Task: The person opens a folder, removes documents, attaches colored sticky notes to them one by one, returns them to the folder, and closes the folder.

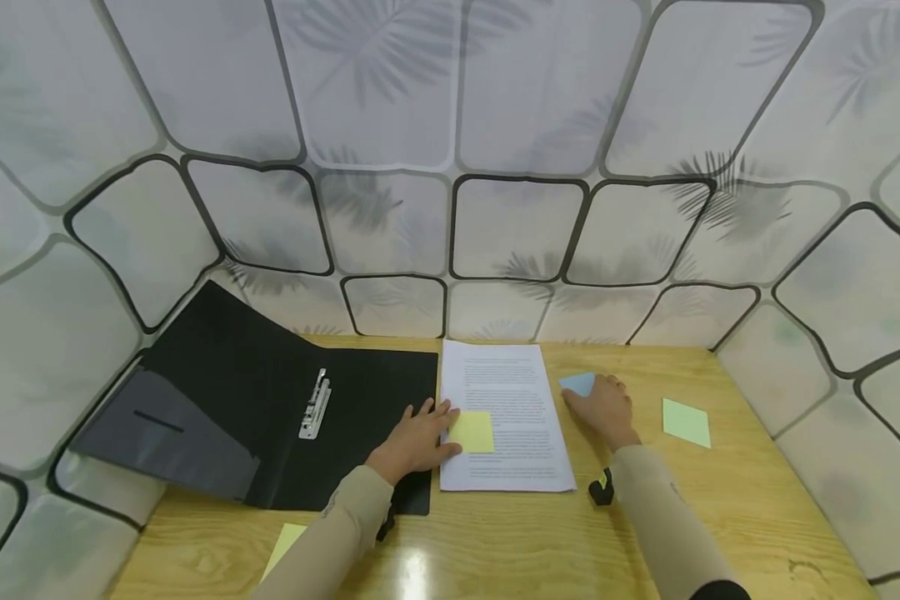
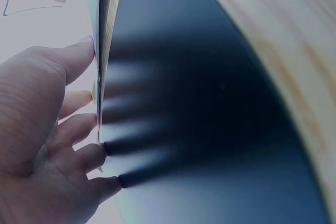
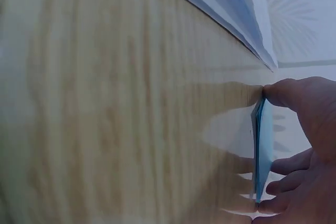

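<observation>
- Nearest, a pale yellow-green note lay on the wooden table, partly hidden by the left beige sleeve.
- A small black object sat just beside the right beige sleeve.
- The left hand reached across the black folder to the left edge of the printed papers, its fingers spread apart and mostly straight, thumb and forefinger beside the yellow note.
- That yellow note lay on the papers, near their left edge; whether the left fingertips touched it I could not tell.
- The papers lay flat in a stack, just right of the folder.
- The right hand gripped the blue sticky pad, clamped between thumb and fingers, right of the papers and apart from them.
- A green note lay on the table, right of that hand.
- The folder lay unfolded, a metal clip near its spine, its left cover tilted up against the patterned backdrop.
- Farthest, the patterned backdrop rose behind the table, showing dark outlines and grey leaves.
</observation>
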A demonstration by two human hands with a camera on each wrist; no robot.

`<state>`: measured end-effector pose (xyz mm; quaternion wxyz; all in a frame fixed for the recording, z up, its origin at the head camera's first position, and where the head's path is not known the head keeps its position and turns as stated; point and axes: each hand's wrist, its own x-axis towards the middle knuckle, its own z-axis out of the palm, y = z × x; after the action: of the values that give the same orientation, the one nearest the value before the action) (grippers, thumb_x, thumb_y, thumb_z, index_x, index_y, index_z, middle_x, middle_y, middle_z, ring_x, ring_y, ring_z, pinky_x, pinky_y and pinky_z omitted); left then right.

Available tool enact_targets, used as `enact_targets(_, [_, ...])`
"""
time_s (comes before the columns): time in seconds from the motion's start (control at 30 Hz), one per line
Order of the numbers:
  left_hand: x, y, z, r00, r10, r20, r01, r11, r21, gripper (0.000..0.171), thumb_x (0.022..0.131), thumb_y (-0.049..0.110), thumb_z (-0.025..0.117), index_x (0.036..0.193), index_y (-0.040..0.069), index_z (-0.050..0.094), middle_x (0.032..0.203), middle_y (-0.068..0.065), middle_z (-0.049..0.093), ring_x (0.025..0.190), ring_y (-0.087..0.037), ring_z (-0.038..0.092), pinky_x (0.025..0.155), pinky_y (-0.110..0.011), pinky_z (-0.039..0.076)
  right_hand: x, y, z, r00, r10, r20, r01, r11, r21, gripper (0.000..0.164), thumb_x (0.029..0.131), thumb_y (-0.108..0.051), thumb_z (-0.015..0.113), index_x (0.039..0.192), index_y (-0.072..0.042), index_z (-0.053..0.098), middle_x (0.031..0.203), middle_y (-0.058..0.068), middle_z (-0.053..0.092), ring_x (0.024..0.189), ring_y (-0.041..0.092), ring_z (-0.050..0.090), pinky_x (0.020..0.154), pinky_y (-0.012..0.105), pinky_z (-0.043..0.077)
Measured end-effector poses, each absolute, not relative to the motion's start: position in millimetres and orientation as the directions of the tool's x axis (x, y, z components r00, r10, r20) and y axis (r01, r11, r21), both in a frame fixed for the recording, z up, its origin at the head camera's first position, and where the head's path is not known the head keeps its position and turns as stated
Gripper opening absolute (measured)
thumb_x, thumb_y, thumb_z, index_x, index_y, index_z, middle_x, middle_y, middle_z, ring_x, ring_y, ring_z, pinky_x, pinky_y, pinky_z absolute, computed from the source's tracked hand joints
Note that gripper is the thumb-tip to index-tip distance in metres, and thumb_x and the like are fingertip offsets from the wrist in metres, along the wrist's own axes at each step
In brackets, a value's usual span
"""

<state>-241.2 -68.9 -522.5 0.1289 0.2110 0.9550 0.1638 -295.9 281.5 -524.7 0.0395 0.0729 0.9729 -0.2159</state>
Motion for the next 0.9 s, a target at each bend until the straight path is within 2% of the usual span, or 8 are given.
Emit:
enact_targets(0.2, [-241,-68,-521,-0.879,0.446,-0.172,0.354,0.849,0.392,0.068,0.104,0.046,0.064,0.161,0.015,0.046,0.171,-0.01,0.036,0.16,-0.04,0.028,0.128,-0.066,0.024,-291,276,-521,-0.986,0.16,-0.055,0.167,0.873,-0.458,0.086,0.099,-0.044,0.061,0.156,0.013,0.032,0.14,0.041,0.055,0.121,0.055,0.061,0.099,0.065,0.053])
enact_targets(0.33, [-241,-70,-523,-0.879,0.459,-0.131,0.369,0.828,0.422,0.06,0.108,0.044,0.058,0.159,0.013,0.049,0.169,-0.014,0.039,0.159,-0.043,0.03,0.126,-0.069,0.025,-287,275,-519,-0.986,0.163,-0.044,0.162,0.838,-0.52,0.086,0.1,-0.044,0.061,0.159,0.01,0.03,0.146,0.041,0.052,0.128,0.056,0.058,0.103,0.065,0.053])
enact_targets(0.43, [-242,-73,-525,-0.878,0.473,-0.077,0.392,0.801,0.451,0.052,0.111,0.041,0.053,0.153,0.011,0.056,0.165,-0.016,0.044,0.157,-0.044,0.034,0.123,-0.071,0.028,-284,274,-516,-0.986,0.163,-0.016,0.144,0.811,-0.567,0.086,0.1,-0.043,0.062,0.158,0.012,0.031,0.148,0.042,0.049,0.132,0.057,0.056,0.105,0.065,0.052])
enact_targets(0.7, [-241,-77,-524,-0.879,0.471,0.072,0.439,0.741,0.508,0.045,0.112,0.031,0.052,0.149,0.007,0.06,0.155,-0.018,0.057,0.151,-0.042,0.045,0.124,-0.065,0.032,-269,251,-499,-0.994,0.112,0.004,0.079,0.727,-0.682,0.084,0.099,-0.042,0.067,0.157,0.01,0.036,0.155,0.039,0.045,0.139,0.056,0.051,0.108,0.064,0.051])
enact_targets(0.83, [-241,-74,-516,-0.87,0.457,0.186,0.478,0.686,0.549,0.039,0.112,0.027,0.054,0.142,0.005,0.065,0.137,-0.016,0.07,0.14,-0.041,0.058,0.121,-0.06,0.04,-259,228,-493,-0.997,0.066,0.038,0.02,0.711,-0.703,0.082,0.098,-0.04,0.071,0.156,0.008,0.04,0.153,0.037,0.049,0.136,0.054,0.055,0.105,0.063,0.054])
enact_targets(0.9, [-241,-71,-512,-0.868,0.444,0.223,0.484,0.65,0.586,0.039,0.112,0.027,0.055,0.14,0.004,0.067,0.132,-0.017,0.073,0.119,-0.04,0.071,0.116,-0.057,0.047,-254,216,-492,-0.996,0.032,0.082,-0.035,0.712,-0.701,0.079,0.097,-0.037,0.074,0.154,0.009,0.043,0.15,0.036,0.052,0.135,0.053,0.057,0.104,0.063,0.054])
